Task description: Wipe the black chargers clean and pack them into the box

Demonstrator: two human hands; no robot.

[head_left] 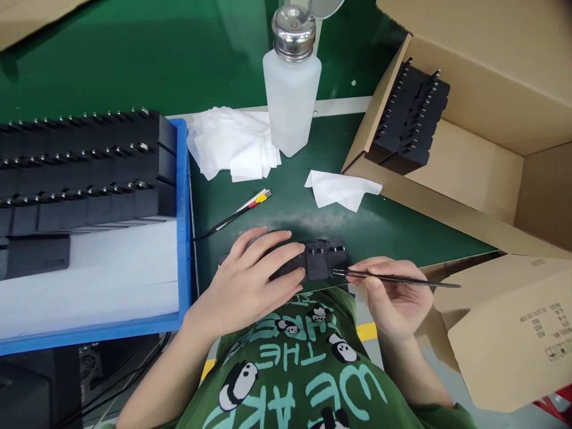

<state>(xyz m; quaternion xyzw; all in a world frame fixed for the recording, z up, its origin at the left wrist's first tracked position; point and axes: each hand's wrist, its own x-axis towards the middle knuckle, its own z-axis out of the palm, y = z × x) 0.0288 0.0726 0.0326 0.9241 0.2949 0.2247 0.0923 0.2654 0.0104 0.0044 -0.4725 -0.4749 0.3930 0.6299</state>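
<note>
Several black power adapters with metal pins facing up stand in a row near the table's front edge. My left hand lies over the left part of this row, fingers spread across the adapters and hiding most of them. In my right hand is a pair of dark tweezers, pinched between thumb and fingers. Its slightly parted tips point left, at the front of the rightmost adapter; whether they touch it I cannot tell.
A blue tray holding rows of adapters is on the left. At right stands an open cardboard box with more adapters. Behind the row are a pump bottle, white wipes, a single wipe and a cable.
</note>
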